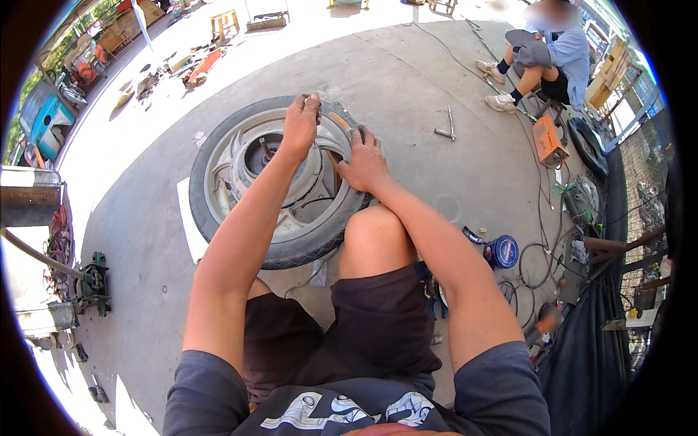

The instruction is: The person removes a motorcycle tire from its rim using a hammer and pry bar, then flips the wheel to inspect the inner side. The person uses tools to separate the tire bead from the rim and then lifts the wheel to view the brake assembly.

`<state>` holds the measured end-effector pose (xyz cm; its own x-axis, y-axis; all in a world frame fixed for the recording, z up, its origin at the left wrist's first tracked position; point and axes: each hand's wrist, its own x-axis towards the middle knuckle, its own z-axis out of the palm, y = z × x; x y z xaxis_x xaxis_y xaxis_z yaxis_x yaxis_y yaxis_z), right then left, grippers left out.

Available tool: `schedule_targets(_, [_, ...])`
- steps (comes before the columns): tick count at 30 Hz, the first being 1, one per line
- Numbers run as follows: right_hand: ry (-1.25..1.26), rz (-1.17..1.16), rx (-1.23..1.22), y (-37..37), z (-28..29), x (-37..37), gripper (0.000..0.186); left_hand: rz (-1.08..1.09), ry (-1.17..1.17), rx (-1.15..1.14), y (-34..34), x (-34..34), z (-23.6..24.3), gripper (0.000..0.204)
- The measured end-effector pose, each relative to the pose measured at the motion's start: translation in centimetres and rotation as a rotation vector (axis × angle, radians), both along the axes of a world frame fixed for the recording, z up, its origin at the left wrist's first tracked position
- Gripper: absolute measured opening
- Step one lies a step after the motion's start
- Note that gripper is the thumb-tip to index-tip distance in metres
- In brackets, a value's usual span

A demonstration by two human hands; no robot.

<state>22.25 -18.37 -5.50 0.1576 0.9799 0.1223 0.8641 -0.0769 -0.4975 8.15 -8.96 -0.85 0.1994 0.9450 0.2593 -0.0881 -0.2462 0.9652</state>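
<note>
A spoked wheel with a black tyre (304, 254) lies flat on the ground in front of my knees. Its pale metal rim (211, 190) surrounds a hub with a short axle (266, 149) standing up. Above the tyre's far side, my left hand (300, 125) is closed; a bit of something shiny shows at its fingers, too small to name. My right hand (366, 161) rests on the tyre's right side, fingers apart and slightly bent, thumb towards the rim. Beside it lies a brown strip (339, 121) along the rim's edge; its other end is unclear.
A T-shaped metal tool (449, 125) lies right of the wheel. Further right are a blue tin (502, 251), loose cables (534, 261) and an orange box (549, 140). A person (567, 51) sits at the far right. A vise-like metal piece (93, 283) stands at left.
</note>
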Motion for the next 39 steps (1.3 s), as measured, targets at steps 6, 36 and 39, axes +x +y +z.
schedule_targets(6, [-0.026, 0.006, 0.032, 0.3, -0.6, 0.2, 0.08, -0.15, -0.047, 0.035, -1.4, 0.2, 1.4, 0.024])
schedule_targets(36, [-0.048, 0.011, 0.003, 0.2, 0.0, 0.3, 0.084, -0.256, -0.112, -0.116, -5.7, -3.0, 1.2, 0.024])
schedule_targets(39, [-0.055, 0.016, 0.013, 0.3, -0.2, 0.4, 0.083, -0.258, -0.075, -0.081, -5.8, -3.0, 1.2, 0.027])
